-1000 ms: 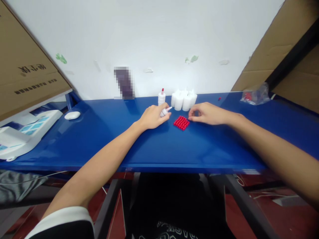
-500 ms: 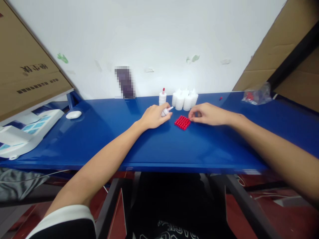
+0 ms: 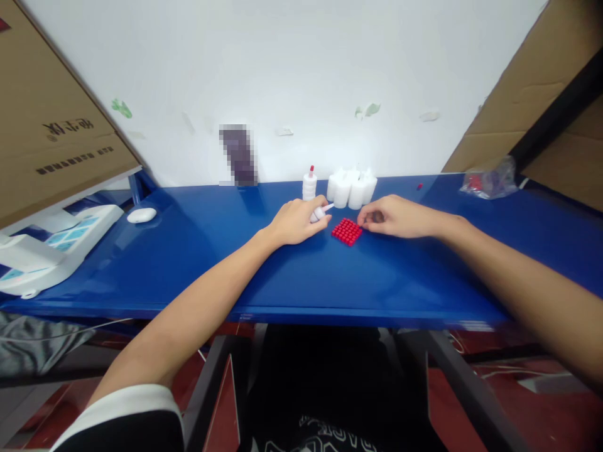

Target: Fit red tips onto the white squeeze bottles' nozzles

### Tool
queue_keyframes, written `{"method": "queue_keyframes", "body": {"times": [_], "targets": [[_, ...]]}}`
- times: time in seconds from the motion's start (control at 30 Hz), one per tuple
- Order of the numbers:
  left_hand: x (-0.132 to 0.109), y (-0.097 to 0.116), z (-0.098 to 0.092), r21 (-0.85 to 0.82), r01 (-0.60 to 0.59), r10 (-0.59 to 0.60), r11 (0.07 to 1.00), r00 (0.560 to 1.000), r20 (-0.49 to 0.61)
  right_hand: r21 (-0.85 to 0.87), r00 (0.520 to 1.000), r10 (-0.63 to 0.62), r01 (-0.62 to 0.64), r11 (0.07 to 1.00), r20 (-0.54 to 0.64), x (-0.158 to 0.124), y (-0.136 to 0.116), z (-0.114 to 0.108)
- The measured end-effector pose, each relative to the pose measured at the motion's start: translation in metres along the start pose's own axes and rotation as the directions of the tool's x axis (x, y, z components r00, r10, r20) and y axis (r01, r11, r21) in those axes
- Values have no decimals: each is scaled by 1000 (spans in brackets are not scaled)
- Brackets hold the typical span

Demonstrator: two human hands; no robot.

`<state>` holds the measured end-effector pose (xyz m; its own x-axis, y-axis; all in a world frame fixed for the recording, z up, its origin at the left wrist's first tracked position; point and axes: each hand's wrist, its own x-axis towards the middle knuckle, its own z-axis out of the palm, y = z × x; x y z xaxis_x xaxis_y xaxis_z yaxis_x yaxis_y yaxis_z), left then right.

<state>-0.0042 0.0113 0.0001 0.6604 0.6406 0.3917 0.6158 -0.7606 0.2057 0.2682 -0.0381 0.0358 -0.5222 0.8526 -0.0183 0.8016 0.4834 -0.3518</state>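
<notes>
My left hand is wrapped around a white squeeze bottle, tilted so that its bare pointed nozzle aims right. Just to the right lies a square block of small red caps, set in tight rows on the table. The curled fingers of my right hand meet at the block's right corner; whatever is between the fingertips is too small to make out. Behind my left hand stands another white bottle with a red cap on its tip. A cluster of white bottles stands upright behind the caps.
One loose red cap lies at the back right, near a clear plastic bag with red pieces inside. On the left are a white oval case and a white device with blue panels. The wall bounds the blue table.
The view has shifted slightly. Both hands stay almost in place, the left still around the bottle and the right at the corner of the red caps.
</notes>
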Motion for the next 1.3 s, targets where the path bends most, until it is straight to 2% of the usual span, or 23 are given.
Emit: {"method": "queue_keyframes", "body": {"times": [0.2, 0.47, 0.57, 0.67, 0.77, 0.87, 0.97, 1.1, 1.2, 1.3], "targets": [[-2, 9, -3, -6, -23, 23, 1000, 1000, 11, -1, 993, -28, 28, 1000, -111, -3, -4, 1], [-4, 41, -11, 46, -86, 83, 995, 994, 65, 259, 968, -36, 102, 961, -249, -6, -34, 13], [-3, 43, -11, 47, -90, 87, 995, 994, 71, 294, 948, -65, 161, 942, -311, -6, -40, 17], [-2, 38, -10, -5, -83, 83, 997, 996, 28, 302, 925, -44, 168, 938, -378, -5, -39, 17], [-1, 30, -8, -82, -39, 35, 996, 998, -49, 269, 873, 61, 82, 960, -484, -2, -31, 13], [-2, 20, -8, -128, 19, -30, 992, 996, -88, 148, 832, 164, -100, 984, -530, 1, -18, 8], [-2, 11, -8, -139, 66, -80, 988, 992, -99, 0, 866, 200, -225, 974, -458, 4, -4, 7], [-1, 5, -6, -142, 89, -105, 986, 989, -107, -109, 904, 261, -314, 943, -339, 7, 11, 8], [0, 3, -1, -138, 76, -89, 988, 992, -86, -137, 901, 265, -327, 935, -343, 8, 21, 10], [2, 0, 5, -134, 13, -24, 991, 997, -76, -153, 890, 257, -333, 931, -376, 9, 28, 11]]}}
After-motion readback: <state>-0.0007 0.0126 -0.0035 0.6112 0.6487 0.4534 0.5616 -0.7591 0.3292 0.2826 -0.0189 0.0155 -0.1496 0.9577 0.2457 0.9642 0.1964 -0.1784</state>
